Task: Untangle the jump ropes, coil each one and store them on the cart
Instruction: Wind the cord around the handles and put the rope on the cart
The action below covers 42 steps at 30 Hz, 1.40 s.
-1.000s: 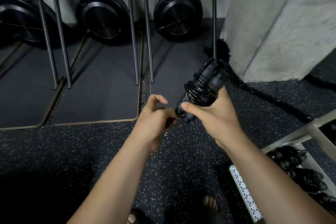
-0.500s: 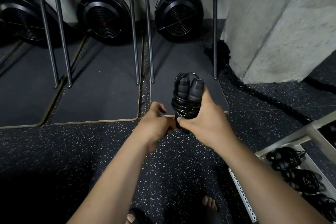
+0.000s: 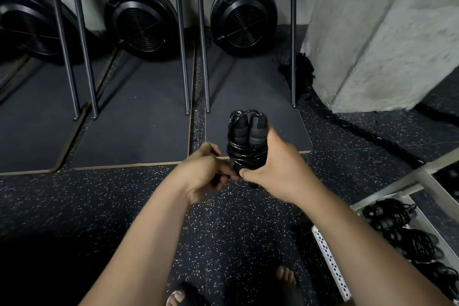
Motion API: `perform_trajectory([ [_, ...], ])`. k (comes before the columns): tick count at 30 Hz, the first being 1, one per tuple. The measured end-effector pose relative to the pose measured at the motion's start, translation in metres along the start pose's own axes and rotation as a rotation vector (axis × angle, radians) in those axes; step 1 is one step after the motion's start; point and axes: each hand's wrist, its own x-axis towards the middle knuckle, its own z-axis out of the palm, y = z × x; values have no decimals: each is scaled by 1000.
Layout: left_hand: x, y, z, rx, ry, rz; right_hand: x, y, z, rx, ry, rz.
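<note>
at the centre of the frame the right hand [image 3: 278, 169] is clamped around a black jump rope with two foam-covered handles [image 3: 248, 141], held upright with glossy cord wound around the handles' lower half. the left hand [image 3: 206, 171] touches the bundle's lower left, fingers pinched together there, on what i cannot tell. at lower right, coiled black jump ropes [image 3: 397, 231] lie on a pale metal cart shelf [image 3: 330, 258] above speckled rubber floor [image 3: 74, 194].

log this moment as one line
right hand: grips coiled jump rope, handles up | left hand: pinching cord at base | cart: stored ropes
</note>
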Motion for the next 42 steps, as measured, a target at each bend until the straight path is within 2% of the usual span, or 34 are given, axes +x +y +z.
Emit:
perform_trajectory([
  [3, 0, -3, -3, -31, 37, -22, 1, -2, -3, -7, -56, 30],
  [5, 2, -2, 2, -74, 88, 7, 3, -3, 4, 15, 15, 22],
  [8, 5, -2, 11, -7, 162, 155, 3, -1, 8, 66, 132, 37],
  [10, 2, -3, 10, 38, 127, 252, 4, 7, 10, 242, 126, 69],
  [14, -9, 1, 1, 117, 4, 423, 8, 20, -3, 884, -18, 168],
  [16, -13, 6, 1, 80, -32, 420, 9, 21, -9, 1034, -75, 163],
  [19, -17, 10, 9, 8, -85, 400, 10, 21, -12, 1108, -84, 151],
  [29, -15, 6, 20, -58, 49, 477, 11, 24, -11, 985, 36, 159],
  [31, -13, 6, 17, -72, 54, 436, 11, 22, -9, 949, 80, 146],
  [37, -12, 7, 12, -146, -68, 249, 12, 23, -6, 788, 193, 107],
  [42, -5, 7, 6, -256, 3, 174, 11, 22, -5, 568, 150, 28],
])
